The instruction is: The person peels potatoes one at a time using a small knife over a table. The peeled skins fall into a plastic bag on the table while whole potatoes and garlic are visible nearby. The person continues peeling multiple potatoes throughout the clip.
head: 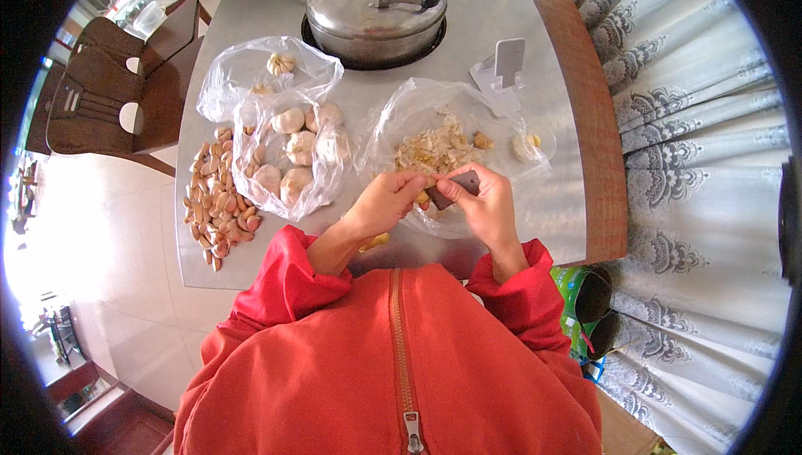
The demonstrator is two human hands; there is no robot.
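Observation:
My right hand (485, 201) grips a dark, flat, rectangular piece (454, 190), perhaps a small blade. Against it, my left hand (391, 198) pinches a small yellowish piece (422, 197), which looks like ginger and is mostly covered by the fingers. Both hands meet over the near edge of a clear plastic bag (385, 116) spread out with a heap of pale dry peelings (432, 146). A brown knob (482, 140) sits at the heap's right side, and a pale piece with a yellow end (526, 146) lies farther right. Beside my left wrist is a yellow piece (374, 242).
Left of the hands, a clear bag (341, 182) holds several garlic bulbs (301, 148), beside a pile of loose cloves (219, 198). Another bag (219, 91) lies behind with a bulb. Farther back are a steel kettle (376, 13) and a white phone stand (509, 60). Curtains (683, 173) hang right.

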